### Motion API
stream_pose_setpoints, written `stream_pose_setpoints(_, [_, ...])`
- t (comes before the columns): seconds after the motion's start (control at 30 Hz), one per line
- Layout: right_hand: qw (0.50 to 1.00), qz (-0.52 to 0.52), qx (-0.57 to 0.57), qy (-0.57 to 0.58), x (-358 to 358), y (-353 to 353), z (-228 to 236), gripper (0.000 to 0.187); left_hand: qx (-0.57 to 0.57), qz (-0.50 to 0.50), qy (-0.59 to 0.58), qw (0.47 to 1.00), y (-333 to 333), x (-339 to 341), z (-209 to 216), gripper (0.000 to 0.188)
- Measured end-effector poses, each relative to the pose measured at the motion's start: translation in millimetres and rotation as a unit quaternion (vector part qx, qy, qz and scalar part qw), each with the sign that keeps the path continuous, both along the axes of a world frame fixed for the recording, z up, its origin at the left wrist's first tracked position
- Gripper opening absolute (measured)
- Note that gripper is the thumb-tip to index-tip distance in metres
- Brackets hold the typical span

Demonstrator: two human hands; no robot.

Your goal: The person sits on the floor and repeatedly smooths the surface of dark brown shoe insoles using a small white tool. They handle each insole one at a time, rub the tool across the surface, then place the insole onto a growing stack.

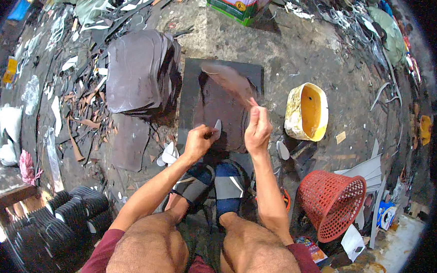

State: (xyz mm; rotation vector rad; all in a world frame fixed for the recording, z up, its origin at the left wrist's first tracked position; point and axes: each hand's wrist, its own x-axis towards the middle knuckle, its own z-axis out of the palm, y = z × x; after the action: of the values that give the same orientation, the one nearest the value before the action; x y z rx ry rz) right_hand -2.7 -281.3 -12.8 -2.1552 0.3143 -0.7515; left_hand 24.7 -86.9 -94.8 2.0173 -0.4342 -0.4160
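My left hand [199, 143] is over the near left part of the black board [190, 94], thumb and fingers pinching a small pale oval piece [218, 129]. I cannot tell whether that piece touches the brown sheet [224, 118] lying beneath it. My right hand [258, 131], near the board's right edge, pinches one end of a long brown strip [229, 83]. The strip is blurred and slants over the board toward its far left corner.

The brown sheet covers much of the board, leaving black strips bare along its left and far edges. My feet, in dark socks and sandals [229, 186], are by the board's near edge. More pale pieces [168, 155] lie just beside its near left corner, and another pale oval [282, 150] lies off the near right corner.

On the floor [283, 55] left of the board stands a stack of brown sheets [135, 71], with a single sheet [130, 143] lying on its near side. To the right of the board sits a yellow-stained pot [307, 112]; nearer me is a red basket [330, 206]. A tin [236, 2] stands well beyond the far edge. Black soles [58, 222] are piled at my lower left.
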Motion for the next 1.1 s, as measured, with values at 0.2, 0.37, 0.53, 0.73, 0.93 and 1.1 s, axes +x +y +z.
stream_pose_setpoints(0.2, [0.986, 0.107, -0.045, 0.116, -38.6, 40.8, -40.4, 0.027, 0.205, -0.107, -0.170, 0.958, 1.6, -13.0, 7.6, 0.030])
stream_pose_setpoints(0.37, [0.969, 0.170, -0.119, 0.135, -64.6, 50.7, -63.0, 0.033, 0.148, -0.147, -0.182, 0.961, 28.0, -1.2, -21.1, 0.039])
stream_pose_setpoints(0.53, [0.957, 0.156, -0.158, 0.186, -38.1, 9.8, -60.5, 0.021, 0.113, -0.094, -0.286, 0.947, 13.2, -6.1, -16.7, 0.034])
stream_pose_setpoints(0.73, [0.970, 0.095, -0.103, 0.197, -4.4, -8.9, -20.5, 0.012, 0.166, -0.075, -0.233, 0.955, 4.5, -10.3, -5.1, 0.028])
stream_pose_setpoints(0.93, [0.962, 0.171, -0.138, 0.160, -38.2, 27.9, -53.1, 0.026, 0.178, -0.077, -0.224, 0.955, 13.6, -12.4, -26.2, 0.026])
stream_pose_setpoints(1.1, [0.946, 0.197, -0.100, 0.239, -23.0, 10.7, -62.5, 0.023, 0.166, -0.061, -0.290, 0.940, 10.9, -24.2, -7.4, 0.028])
